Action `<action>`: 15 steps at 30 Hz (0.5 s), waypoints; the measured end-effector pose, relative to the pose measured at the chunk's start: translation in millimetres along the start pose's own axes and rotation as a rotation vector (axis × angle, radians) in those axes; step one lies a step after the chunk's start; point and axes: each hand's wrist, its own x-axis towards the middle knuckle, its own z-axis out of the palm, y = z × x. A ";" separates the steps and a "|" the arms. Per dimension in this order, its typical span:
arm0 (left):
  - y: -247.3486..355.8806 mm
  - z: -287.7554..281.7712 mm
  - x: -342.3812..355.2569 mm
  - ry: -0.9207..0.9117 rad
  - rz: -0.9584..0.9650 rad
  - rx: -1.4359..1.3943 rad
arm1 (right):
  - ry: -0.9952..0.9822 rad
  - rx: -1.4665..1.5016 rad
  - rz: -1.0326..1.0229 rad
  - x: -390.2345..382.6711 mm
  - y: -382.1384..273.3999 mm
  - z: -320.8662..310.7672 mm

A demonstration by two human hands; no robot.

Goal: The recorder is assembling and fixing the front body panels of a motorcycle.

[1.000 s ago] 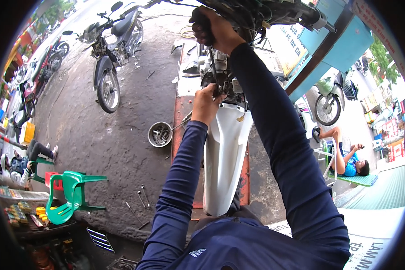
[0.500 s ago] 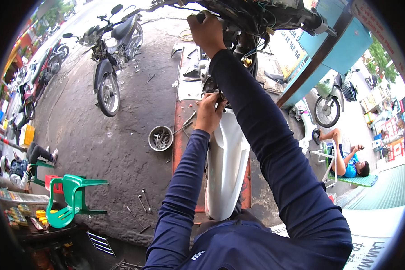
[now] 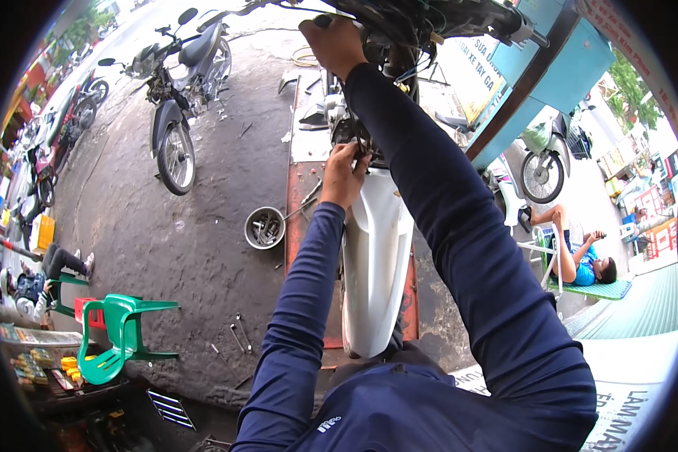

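Note:
A partly stripped motorcycle faces me, its white front fender point(image 3: 377, 264) pointing toward my body. My right hand point(image 3: 337, 47) reaches across to the upper left, its fingers closed round what looks like a black handlebar grip point(image 3: 323, 21). Most of that grip is hidden by the hand. Lower down, just above the fender, my left hand point(image 3: 344, 175) pinches at the cables and dark parts point(image 3: 354, 132) of the front end. What sits between its fingertips is too small to tell. Black handlebar parts and wiring point(image 3: 414, 26) hang over the top of the view.
A metal bowl of small parts point(image 3: 265, 227) stands left of the red work platform point(image 3: 300, 196). Loose tools point(image 3: 239, 335) lie on the floor near a green plastic chair point(image 3: 124, 331). A parked motorcycle point(image 3: 175, 143) stands at far left; a person point(image 3: 584, 260) reclines at right.
The view has shifted slightly, so the bike and surroundings sit a little further left. Both hands keep their places on the motorcycle, with the right hand turned slightly.

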 end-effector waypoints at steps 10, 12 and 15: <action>-28.9 -20.7 -40.2 -0.144 -0.593 -0.213 | -0.290 0.709 0.100 -97.9 -154.5 -235.4; -18.2 -10.1 -42.8 -0.110 -0.541 0.025 | 0.227 0.416 0.016 -156.4 -147.9 -305.9; -20.3 -4.6 -44.1 -0.104 -0.444 -0.007 | 0.586 -0.102 -0.038 -242.1 -55.6 -404.2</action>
